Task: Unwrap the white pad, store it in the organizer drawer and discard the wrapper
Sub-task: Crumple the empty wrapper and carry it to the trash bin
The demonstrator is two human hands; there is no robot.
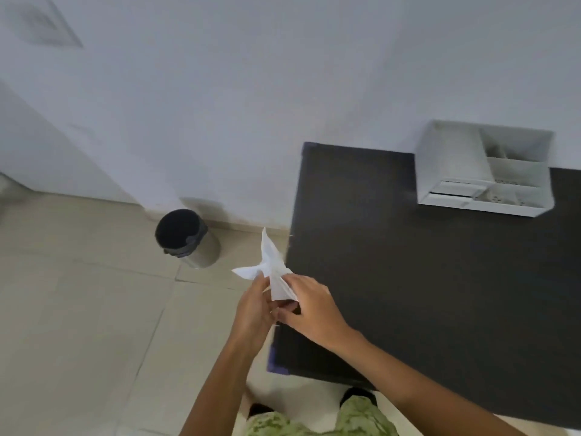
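Both hands hold a crumpled white wrapper point(273, 272) in the air, just left of the dark table's left edge. My left hand point(253, 306) pinches its lower left flap and my right hand point(309, 306) grips its lower end. Whether the pad is still inside the wrapper is hidden. The white organizer point(452, 171) stands at the table's back, against the wall, with its low front drawer point(456, 187) slightly pulled out. A round bin point(185, 237) with a black liner stands on the floor to the left, its mouth open.
The dark table point(440, 278) fills the right half of the view, with bare surface between my hands and the organizer. Beige floor tiles point(94, 309) lie to the left. A white wall point(251, 89) runs behind. My feet show at the bottom.
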